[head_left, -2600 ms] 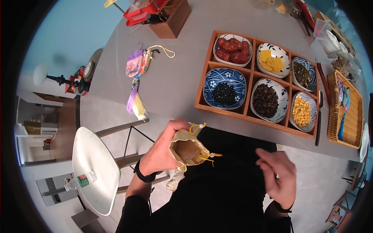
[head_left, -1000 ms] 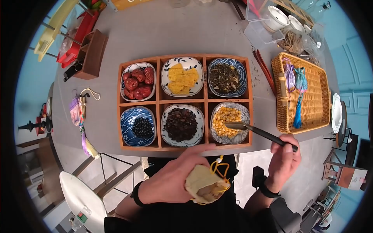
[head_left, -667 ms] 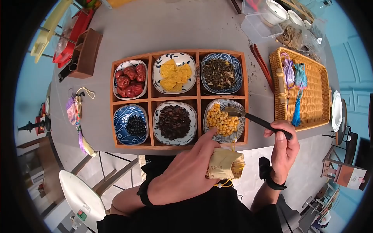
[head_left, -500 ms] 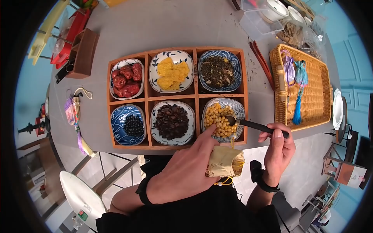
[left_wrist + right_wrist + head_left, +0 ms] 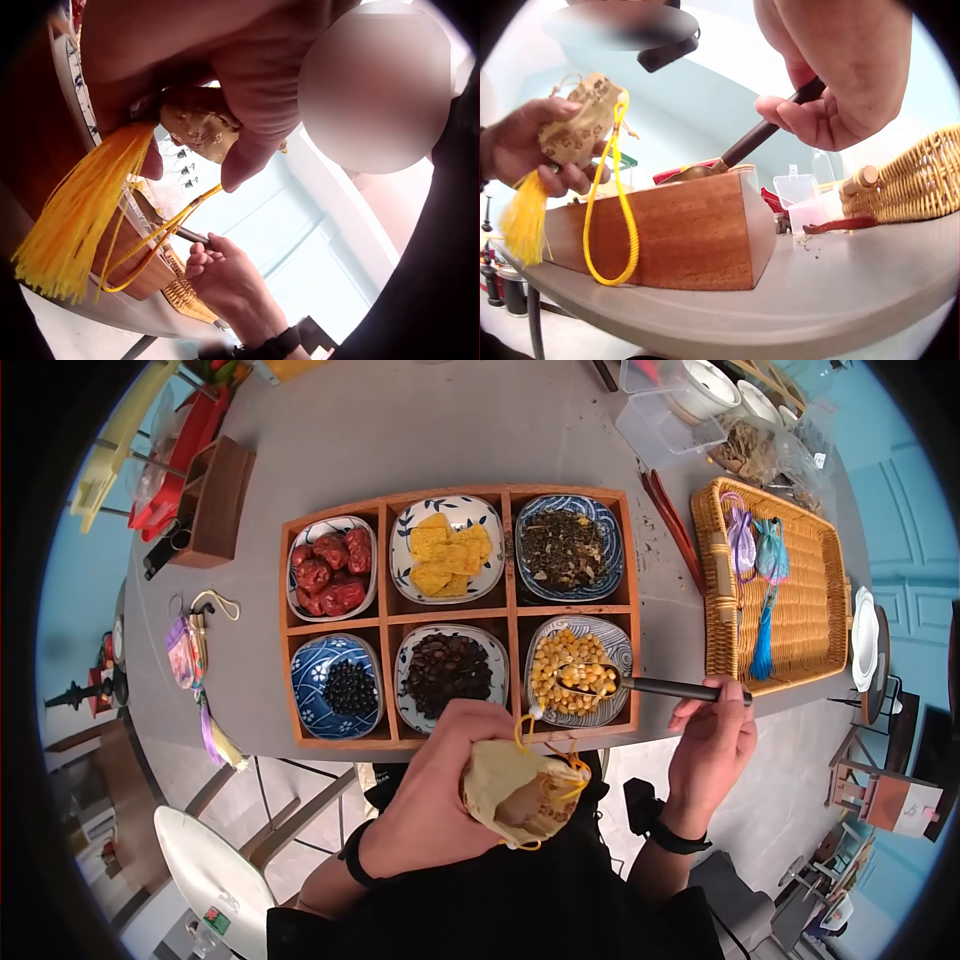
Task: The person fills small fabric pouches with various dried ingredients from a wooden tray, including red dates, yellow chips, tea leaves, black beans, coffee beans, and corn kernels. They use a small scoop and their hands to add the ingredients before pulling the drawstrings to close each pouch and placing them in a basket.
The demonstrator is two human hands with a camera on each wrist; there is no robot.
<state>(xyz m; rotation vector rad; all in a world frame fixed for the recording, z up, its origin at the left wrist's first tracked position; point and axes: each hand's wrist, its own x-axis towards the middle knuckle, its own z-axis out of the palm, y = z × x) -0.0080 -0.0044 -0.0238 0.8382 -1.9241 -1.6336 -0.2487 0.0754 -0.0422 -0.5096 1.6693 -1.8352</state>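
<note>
My left hand grips a cream drawstring pouch with its mouth held wide, in front of the wooden tray's near edge. From the pouch hang a yellow tassel and a yellow cord loop. In my right hand I hold a dark-handled spoon by the handle's end. Its bowl sits in the corn kernels, with several kernels on it. They lie in a grey wave-patterned dish in the near right compartment of the divided wooden tray.
Other dishes in the tray hold red dates, yellow pieces, dried leaves, black beans and dark brown pieces. A wicker basket with small pouches stands right. A tasselled pouch lies left.
My right hand picked up the spoon and brought it into the corn, where the bowl now carries kernels. My left hand reached toward the corn dish with the pouch, then drew back left.
</note>
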